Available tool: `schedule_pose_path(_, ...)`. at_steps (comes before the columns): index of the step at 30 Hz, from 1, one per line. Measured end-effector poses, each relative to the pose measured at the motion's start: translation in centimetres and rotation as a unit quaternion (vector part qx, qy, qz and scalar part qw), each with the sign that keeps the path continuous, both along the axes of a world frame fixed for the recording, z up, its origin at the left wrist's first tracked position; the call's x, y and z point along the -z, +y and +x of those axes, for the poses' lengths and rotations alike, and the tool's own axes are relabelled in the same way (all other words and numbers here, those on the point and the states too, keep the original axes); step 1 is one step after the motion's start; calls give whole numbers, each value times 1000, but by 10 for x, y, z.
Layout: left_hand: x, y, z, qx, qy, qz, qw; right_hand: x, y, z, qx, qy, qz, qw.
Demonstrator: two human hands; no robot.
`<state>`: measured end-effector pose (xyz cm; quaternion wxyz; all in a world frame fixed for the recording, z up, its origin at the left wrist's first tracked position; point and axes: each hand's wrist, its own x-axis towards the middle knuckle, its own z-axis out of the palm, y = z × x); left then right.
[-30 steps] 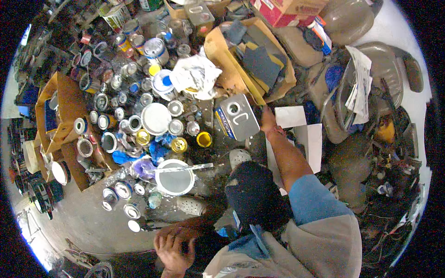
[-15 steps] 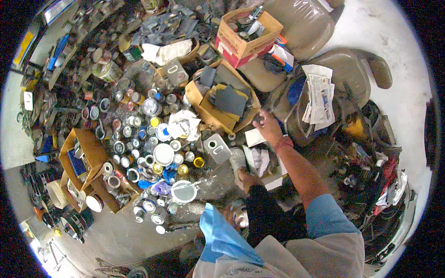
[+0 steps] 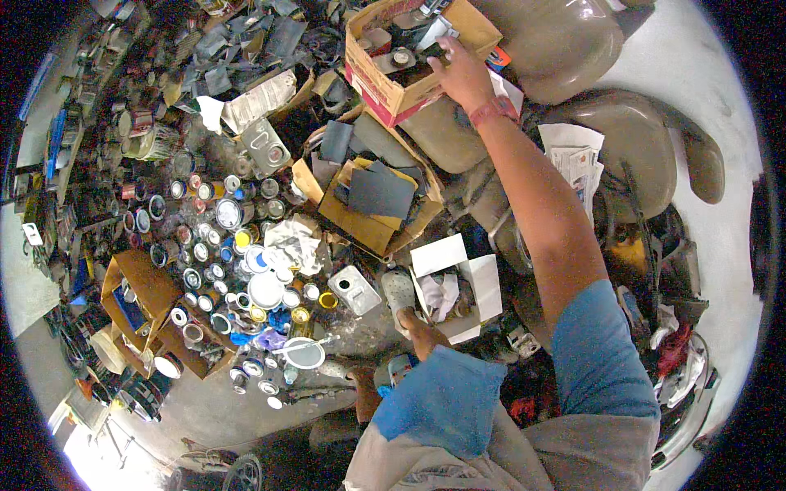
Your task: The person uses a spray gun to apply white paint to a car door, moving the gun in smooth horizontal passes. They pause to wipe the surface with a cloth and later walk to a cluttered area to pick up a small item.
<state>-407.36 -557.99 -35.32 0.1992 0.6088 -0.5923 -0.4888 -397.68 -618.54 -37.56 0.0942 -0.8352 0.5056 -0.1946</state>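
Note:
My right hand (image 3: 465, 75) reaches over the right near rim of a red and tan cardboard box (image 3: 399, 105). Its fingers are spread, with nothing visible between them, and a reddish band circles the wrist. Inside that box lie a small dark can with a pale round top (image 3: 401, 58) and other items, partly out of sight. My left hand does not show; a blue sleeve (image 3: 446, 401) is at the bottom centre. Nearer me, an open cardboard carton (image 3: 378, 233) holds dark grey sheets (image 3: 381, 194) that look like sandpaper.
Many cans and jars (image 3: 266, 290) crowd the floor on the left. A white box (image 3: 483, 282) with crumpled paper stands beside my shoe (image 3: 399, 288). Brown chairs (image 3: 622, 147) line the right, one bearing newspapers (image 3: 573, 168). A rectangular metal tin (image 3: 354, 290) stands near the cans.
My right hand has moved up and away from me, from beside the sandpaper carton to the red and tan box. The view has shifted, and the white box now shows more fully.

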Motion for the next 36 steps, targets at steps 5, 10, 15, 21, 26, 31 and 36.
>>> schedule_pose_path(5,5,-32,24,-79,-19,46,996,28,-56,32,-65,159,68,983)
schedule_pose_path(10,7,-55,45,-154,-32,82,984,81,-77,68,-170,295,114,933)
schedule_pose_path(15,8,-73,60,-209,-37,105,972,126,-56,89,-39,194,146,969)
schedule_pose_path(21,11,-97,84,-265,-27,111,958,66,-62,79,-71,278,161,944)
schedule_pose_path(26,2,-149,135,-308,-8,89,947,-43,-62,32,-72,116,32,990)
schedule_pose_path(31,-56,-264,232,-316,-33,-89,944,-159,-3,-1,-174,45,-69,981)
schedule_pose_path(36,-132,-343,262,-256,-118,-238,929,-194,72,-5,-318,63,123,938)
